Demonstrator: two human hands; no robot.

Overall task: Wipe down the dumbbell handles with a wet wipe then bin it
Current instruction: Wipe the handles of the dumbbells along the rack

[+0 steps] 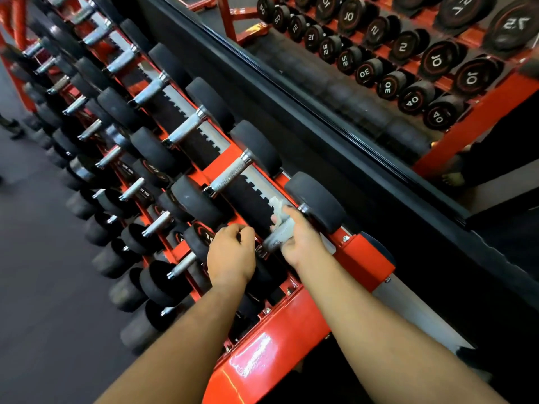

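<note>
The red rack [361,258] carries rows of dumbbells, and places here are given relative to it. On its lower tiers at the left, smaller dumbbells [159,223] lie with their handles across the rails. The left hand [230,252] hovers over the rack's near end, fingers loosely curled and holding nothing, just left of the nearest top-tier dumbbell. That dumbbell's knurled handle [272,239] has its long axis running from lower left to upper right, its far head [316,202] pointing toward the mirror [379,91] behind the rack. The right hand [297,237] has its grip curled around this handle, pressing the white wet wipe [277,207] against it; part of the wipe bunches out above the fingers.
</note>
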